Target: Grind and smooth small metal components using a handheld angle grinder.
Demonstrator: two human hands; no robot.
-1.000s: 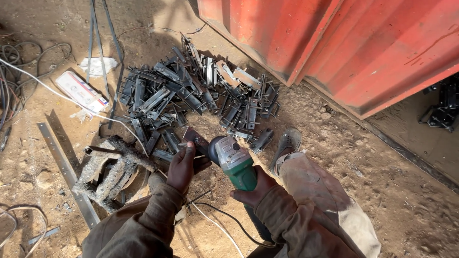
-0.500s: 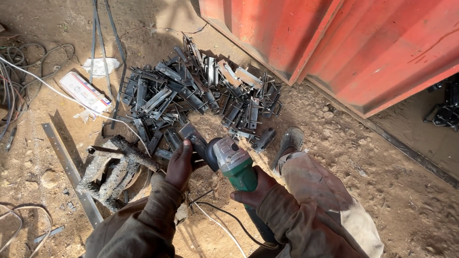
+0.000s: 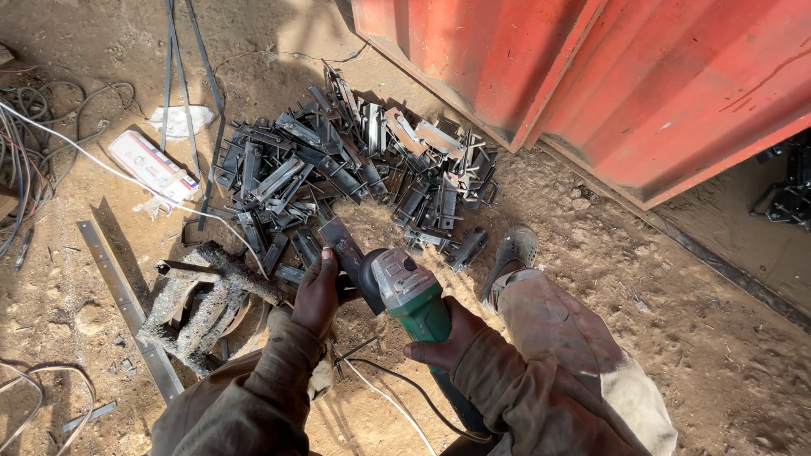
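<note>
My right hand (image 3: 439,338) grips the green body of an angle grinder (image 3: 405,291) with a grey head. Its disc sits against a flat dark metal bracket (image 3: 340,243) that my left hand (image 3: 317,291) holds at its near end, angled up toward the pile. Just beyond lies a heap of several dark metal brackets (image 3: 355,169) on the dirt. The grinder's black cable (image 3: 397,380) trails back between my arms. My right leg and grey shoe (image 3: 511,253) rest on the ground to the right of the grinder.
A red corrugated metal container (image 3: 608,84) stands at the upper right. A rough welded metal stand (image 3: 203,300) sits left of my left hand. A flat steel bar (image 3: 127,300), a white cable (image 3: 101,165), a white box (image 3: 152,165) and tangled wires (image 3: 25,160) lie on the left.
The grinder and the held bracket have shifted slightly; both hands keep their grip. The view moved a little.
</note>
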